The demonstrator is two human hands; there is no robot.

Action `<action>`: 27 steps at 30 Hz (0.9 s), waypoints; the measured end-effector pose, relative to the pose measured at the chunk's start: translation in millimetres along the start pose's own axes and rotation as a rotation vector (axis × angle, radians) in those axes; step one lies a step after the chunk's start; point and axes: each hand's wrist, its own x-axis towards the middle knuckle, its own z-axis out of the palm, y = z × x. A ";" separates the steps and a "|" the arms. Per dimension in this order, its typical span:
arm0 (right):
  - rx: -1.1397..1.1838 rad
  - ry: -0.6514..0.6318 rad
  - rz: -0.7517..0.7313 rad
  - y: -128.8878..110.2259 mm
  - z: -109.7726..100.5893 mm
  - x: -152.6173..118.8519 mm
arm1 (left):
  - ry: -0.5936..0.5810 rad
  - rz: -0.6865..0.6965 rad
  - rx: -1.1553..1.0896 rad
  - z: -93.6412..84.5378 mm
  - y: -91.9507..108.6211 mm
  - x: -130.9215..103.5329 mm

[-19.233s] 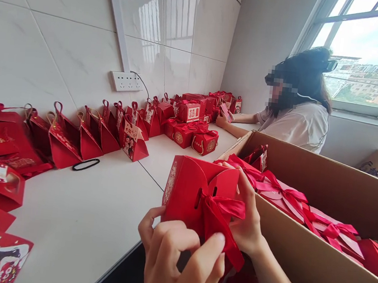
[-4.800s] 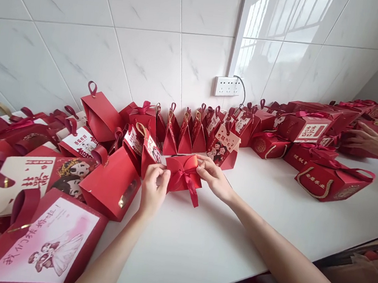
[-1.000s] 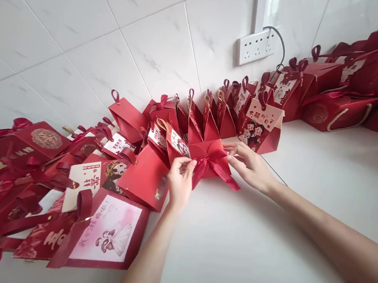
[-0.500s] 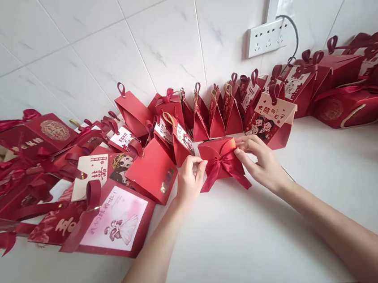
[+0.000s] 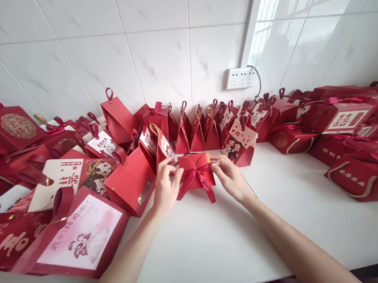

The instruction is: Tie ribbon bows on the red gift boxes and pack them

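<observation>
A small red box [image 5: 190, 163] with a dark red ribbon bow [image 5: 199, 175] on its front stands on the white table [image 5: 215, 243]. My left hand [image 5: 167, 184] grips the box's left side, thumb in front and fingers behind. On the other side, my right hand [image 5: 228, 176] pinches the box's right edge beside the bow. Behind it stand several upright red triangular boxes [image 5: 197, 135] with loops on top. A red box with a cartoon couple [image 5: 238, 142] is just beyond my right hand.
Heaped red boxes and bags, one with a pink-and-white picture [image 5: 81, 233], cover the left side. More red boxes with cord handles [image 5: 369, 178] stand at the right. A socket strip [image 5: 240, 78] is on the tiled wall [image 5: 156, 34].
The camera view has turned, showing more of the right side. The small box appears lower and further left, with both hands still at it; my left fingers now reach behind its side.
</observation>
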 end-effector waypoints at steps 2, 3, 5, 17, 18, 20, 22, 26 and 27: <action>0.035 -0.007 0.016 2.9 -1.2 0.3 | -0.032 -0.057 -0.030 -1.3 1.5 0.2; 0.058 -0.016 0.000 5.1 -2.3 0.3 | -0.051 -0.089 -0.049 -2.3 2.2 0.3; 0.071 -0.053 -0.094 9.5 -5.0 0.2 | -0.084 -0.147 -0.082 -4.3 3.7 0.5; -0.278 -0.271 -0.236 12.2 -10.7 4.1 | -0.104 -0.391 -0.237 -0.8 7.7 1.1; -0.272 -0.270 -0.227 12.6 -10.3 4.1 | -0.108 -0.397 -0.255 0.2 7.5 0.6; -0.264 -0.272 -0.208 12.3 -9.8 3.8 | -0.105 -0.397 -0.291 2.1 6.2 0.2; -0.246 -0.285 -0.197 10.4 -10.2 3.0 | -0.092 -0.393 -0.316 3.7 3.9 0.5; -0.136 -0.313 -0.185 4.8 -12.6 1.1 | -0.046 -0.391 -0.345 4.5 1.3 1.2; -0.119 -0.311 -0.180 3.7 -12.8 0.8 | -0.040 -0.390 -0.353 4.1 1.7 1.3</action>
